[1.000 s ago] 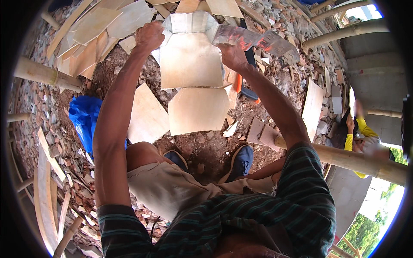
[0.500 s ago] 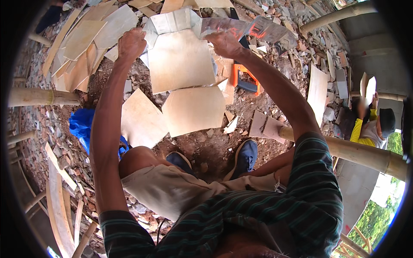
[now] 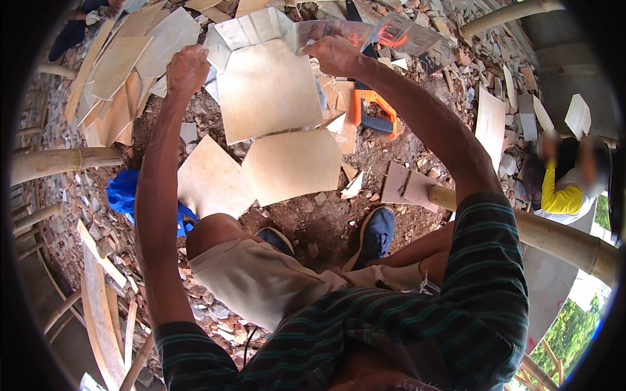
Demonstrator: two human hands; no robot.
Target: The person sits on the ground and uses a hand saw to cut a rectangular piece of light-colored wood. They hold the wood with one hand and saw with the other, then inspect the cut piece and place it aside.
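A shiny, bent sheet-metal strip (image 3: 253,28) stands along the far edge of a pale plywood board (image 3: 268,94), its folded panels angled around that edge. The right stretch of the strip is reflective and carries red-orange marks. My left hand (image 3: 187,69) is closed at the strip's left end, beside the board's far left corner. On the other side, my right hand (image 3: 335,57) is closed on the strip's lower edge near the board's far right corner. Nearer to me lie two more cut boards, one (image 3: 293,164) in the middle and one (image 3: 215,177) to the left.
A handsaw (image 3: 376,115) with an orange-and-black handle lies right of the boards. Stacked plywood pieces (image 3: 117,72) sit far left, and blue plastic (image 3: 122,190) is by my left forearm. Bamboo poles (image 3: 574,241) cross both sides over rubble. A co-worker in yellow sleeves (image 3: 562,195) is at right.
Both hands and the strip appear slightly further left in the picture, along with the boards as the view shifts. At right, the co-worker's pale pieces have moved apart.
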